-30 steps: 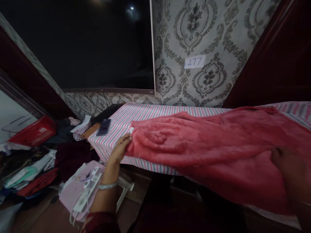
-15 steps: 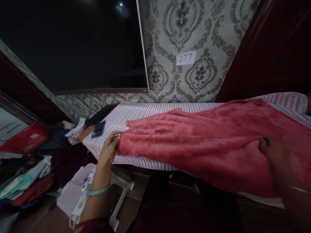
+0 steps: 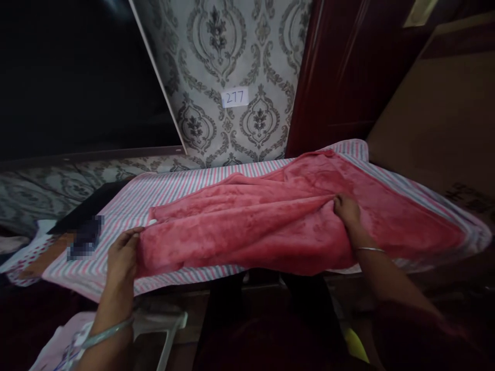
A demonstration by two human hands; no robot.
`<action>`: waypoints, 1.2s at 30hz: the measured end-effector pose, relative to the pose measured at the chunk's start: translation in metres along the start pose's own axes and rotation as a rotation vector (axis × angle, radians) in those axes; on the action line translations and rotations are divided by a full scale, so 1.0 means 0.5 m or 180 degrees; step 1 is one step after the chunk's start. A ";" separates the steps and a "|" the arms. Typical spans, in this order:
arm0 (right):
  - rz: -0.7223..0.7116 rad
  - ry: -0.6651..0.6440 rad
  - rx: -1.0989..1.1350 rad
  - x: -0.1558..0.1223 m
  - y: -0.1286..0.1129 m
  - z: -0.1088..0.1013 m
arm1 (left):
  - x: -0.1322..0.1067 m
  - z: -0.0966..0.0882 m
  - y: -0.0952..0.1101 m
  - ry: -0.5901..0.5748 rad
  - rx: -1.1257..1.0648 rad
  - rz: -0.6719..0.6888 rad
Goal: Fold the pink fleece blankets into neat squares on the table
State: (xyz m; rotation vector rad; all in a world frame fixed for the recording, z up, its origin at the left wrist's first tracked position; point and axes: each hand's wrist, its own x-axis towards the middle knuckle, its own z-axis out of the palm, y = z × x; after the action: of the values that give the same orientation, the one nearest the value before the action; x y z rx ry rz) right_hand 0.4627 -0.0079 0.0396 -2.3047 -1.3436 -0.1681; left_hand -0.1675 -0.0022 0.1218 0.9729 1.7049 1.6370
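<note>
Right hand [image 3: 346, 208] has moved since half a second ago. It was down at the near right edge of the coral-pink plush fleece cloth [image 3: 270, 226], and now it's up in the middle of it, fingers closed around a raised fold. The view has also swung to the right, so the dark red wooden door [image 3: 340, 77] and a flat brown panel [image 3: 433, 113] take up more of the picture.

Left hand [image 3: 121, 252] hasn't really shifted. It's clamped on the left end of the fleece, fingers curled over the edge and thumb underneath as far as I can tell. Both wrists have a thin silver bangle, the left one [image 3: 104, 332] low in the shot and the right one [image 3: 369, 249] just behind the hand.

The fleece is stretched lengthwise between the two hands, rumpled into long ridges. It lies on a long board covered in pink, grey and white striped fabric [image 3: 174, 185], and its near edge hangs slightly over the front.

Other stuff:
- a small dark flat object [image 3: 85, 238] on the left end of the striped cover, blurred, can't tell what it is
- a white paper label reading 277 [image 3: 235, 97] stuck on the grey damask wallpaper [image 3: 209, 56] behind
- a big dark glass pane [image 3: 69, 77] on the left
- a white plastic frame [image 3: 170, 330] below the board near the left forearm
</note>
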 end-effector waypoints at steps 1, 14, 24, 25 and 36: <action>0.0113 -0.0047 0.0021 0.001 -0.002 0.000 | 0.000 0.003 0.002 0.0074 0.0060 -0.0019; 0.0264 -0.0142 0.0106 0.003 -0.010 -0.003 | -0.008 0.015 0.029 0.0362 0.0238 0.0152; 0.0217 0.0056 0.0240 0.006 -0.003 0.008 | 0.024 0.011 0.033 -0.0196 0.0198 -0.0117; 0.0240 0.0043 0.0220 0.007 -0.003 0.009 | 0.021 0.011 0.037 -0.0285 0.0281 -0.0159; 0.0146 0.0149 0.0218 0.007 0.001 0.015 | 0.011 0.003 0.058 -0.0874 0.1252 0.0076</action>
State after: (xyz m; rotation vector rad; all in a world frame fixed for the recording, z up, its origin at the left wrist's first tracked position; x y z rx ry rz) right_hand 0.4642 -0.0019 0.0341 -2.2584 -1.2531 -0.1578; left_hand -0.1660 0.0026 0.1506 1.3375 1.8582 1.1349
